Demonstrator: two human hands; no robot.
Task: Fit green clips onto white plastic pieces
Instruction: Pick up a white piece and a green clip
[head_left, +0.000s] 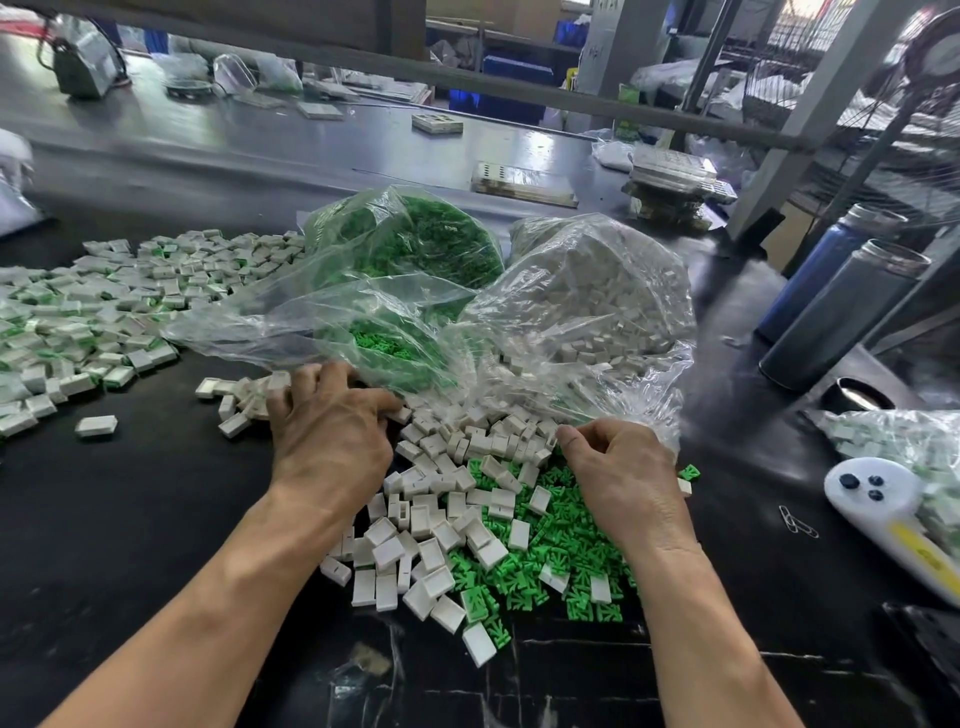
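We see green clips (566, 551) and white pieces (441, 519) heaped loose on the black worktop (130, 519) between our two hands, far too many to count and lying every which way, so no common axis. Our left hand (332, 431) presses fingers curled into the white pieces; whether it grips one, we cannot tell. Our right hand (618, 467) pinches thumb to fingers over the clips, contents hidden. Behind stand three clear bags: two of clips (410, 244), one of white pieces (597, 312). Left, a spread of fitted pieces (104, 306). Right, two bottles (841, 312). No writing we can read.
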